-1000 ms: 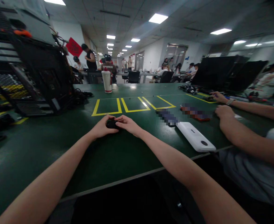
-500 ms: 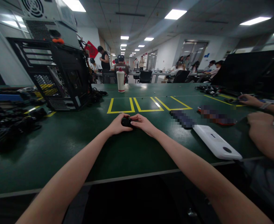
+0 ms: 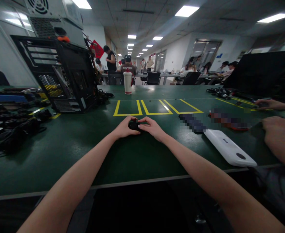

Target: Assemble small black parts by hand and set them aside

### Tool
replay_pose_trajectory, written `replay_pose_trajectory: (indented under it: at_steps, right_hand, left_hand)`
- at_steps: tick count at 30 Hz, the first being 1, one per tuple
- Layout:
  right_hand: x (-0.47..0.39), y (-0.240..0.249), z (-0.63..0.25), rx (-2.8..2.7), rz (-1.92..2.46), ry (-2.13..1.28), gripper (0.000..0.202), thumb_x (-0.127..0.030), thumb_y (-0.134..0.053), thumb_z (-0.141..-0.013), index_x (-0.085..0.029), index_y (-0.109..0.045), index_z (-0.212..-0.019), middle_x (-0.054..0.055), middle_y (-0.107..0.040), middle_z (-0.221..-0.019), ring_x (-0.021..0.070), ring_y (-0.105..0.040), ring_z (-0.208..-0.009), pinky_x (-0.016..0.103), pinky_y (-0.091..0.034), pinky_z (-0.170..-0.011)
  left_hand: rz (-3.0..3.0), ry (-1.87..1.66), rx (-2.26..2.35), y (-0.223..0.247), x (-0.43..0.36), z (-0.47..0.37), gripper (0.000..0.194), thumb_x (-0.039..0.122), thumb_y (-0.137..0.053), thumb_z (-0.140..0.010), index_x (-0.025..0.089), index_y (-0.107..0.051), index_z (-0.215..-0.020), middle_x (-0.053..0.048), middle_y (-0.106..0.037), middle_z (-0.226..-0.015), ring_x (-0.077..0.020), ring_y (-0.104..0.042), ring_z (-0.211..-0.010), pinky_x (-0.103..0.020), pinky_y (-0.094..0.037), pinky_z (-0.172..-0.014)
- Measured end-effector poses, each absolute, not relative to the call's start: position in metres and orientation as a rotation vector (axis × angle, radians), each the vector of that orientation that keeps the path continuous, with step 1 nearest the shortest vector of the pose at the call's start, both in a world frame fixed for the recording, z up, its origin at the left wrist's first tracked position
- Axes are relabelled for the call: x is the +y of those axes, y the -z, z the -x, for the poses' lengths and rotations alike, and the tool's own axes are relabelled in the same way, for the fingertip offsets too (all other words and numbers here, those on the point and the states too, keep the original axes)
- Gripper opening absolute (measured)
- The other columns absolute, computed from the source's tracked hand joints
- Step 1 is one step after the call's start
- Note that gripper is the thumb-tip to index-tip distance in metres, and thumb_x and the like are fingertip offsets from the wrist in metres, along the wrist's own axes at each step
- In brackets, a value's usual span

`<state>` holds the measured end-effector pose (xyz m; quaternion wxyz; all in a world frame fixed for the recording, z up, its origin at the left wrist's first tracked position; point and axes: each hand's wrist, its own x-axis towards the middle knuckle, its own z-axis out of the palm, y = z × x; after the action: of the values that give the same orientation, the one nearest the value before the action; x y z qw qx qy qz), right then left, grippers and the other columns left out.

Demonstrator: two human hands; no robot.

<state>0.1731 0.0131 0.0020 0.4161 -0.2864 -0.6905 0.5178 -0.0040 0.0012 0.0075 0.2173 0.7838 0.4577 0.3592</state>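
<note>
A small, rounded black object (image 3: 133,125) is held between my two hands, just above or on the green table (image 3: 142,155). My left hand (image 3: 124,128) wraps its thumb and fingers around the object's left side. With thumb and fingertips together, my right hand (image 3: 151,128) pinches the object's right end. The object's exact kind is too dark and small to make out, and my fingers cover part of it. Yellow tape outlines (image 3: 129,114) lie on the table just beyond my hands.
To the left stand a black computer case (image 3: 76,81) and a pile of black cables (image 3: 13,136). A white cup (image 3: 127,83) is farther back. At right lie a white device (image 3: 230,147), a blurred dark phone-like item (image 3: 193,123) and a co-worker's arm (image 3: 277,131).
The whole view has shifted slightly, so things sit a little farther right. Both my hands keep hold of the black object. The co-worker's far hand has moved a little.
</note>
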Motion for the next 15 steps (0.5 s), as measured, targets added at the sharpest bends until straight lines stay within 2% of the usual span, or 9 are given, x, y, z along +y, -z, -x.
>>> replay_pose_trajectory:
  at_steps: [2,7,11,15]
  right_hand:
    - [0.0148,-0.0007,-0.1716,-1.722,0.730,-1.279,0.026,-0.023,-0.061,-0.066,-0.018,-0.052,-0.090,0.002,-0.057,-0.095,0.0136,-0.058,-0.084,0.037,-0.043,-0.084]
    - [0.0192,0.0016,-0.1712,-1.727,0.747,-1.327,0.038,-0.017,-0.063,-0.063,-0.018,-0.050,-0.098,0.005,-0.054,-0.106,0.0160,-0.054,-0.098,0.037,-0.040,-0.090]
    - [0.0175,0.0009,-0.1745,-1.759,0.711,-1.364,0.040,-0.014,-0.065,-0.060,-0.018,-0.050,-0.096,0.004,-0.054,-0.106,0.0161,-0.052,-0.100,0.037,-0.039,-0.091]
    - [0.0144,-0.0017,-0.1755,-1.804,0.717,-1.284,0.031,-0.021,-0.062,-0.065,-0.019,-0.051,-0.094,0.003,-0.056,-0.100,0.0153,-0.053,-0.095,0.039,-0.040,-0.089]
  left_hand:
    - [-2.168,-0.993,1.266,-0.0078,0.0012,0.0040,0.061,0.037,-0.071,-0.053,0.019,-0.046,-0.106,-0.006,-0.050,-0.106,-0.0220,-0.049,-0.098,-0.039,-0.038,-0.086]
    - [-2.168,-0.972,1.255,-0.0087,0.0001,0.0047,0.061,0.037,-0.070,-0.054,0.019,-0.046,-0.106,-0.006,-0.050,-0.106,-0.0217,-0.049,-0.096,-0.039,-0.039,-0.085]
    - [-2.169,-0.992,1.253,-0.0082,0.0000,0.0050,0.062,0.036,-0.071,-0.053,0.019,-0.046,-0.106,-0.006,-0.049,-0.107,-0.0221,-0.049,-0.097,-0.040,-0.039,-0.085]
    - [-2.178,-0.993,1.247,-0.0090,0.0000,0.0054,0.062,0.038,-0.071,-0.053,0.019,-0.046,-0.106,-0.006,-0.050,-0.106,-0.0223,-0.049,-0.097,-0.040,-0.039,-0.084]
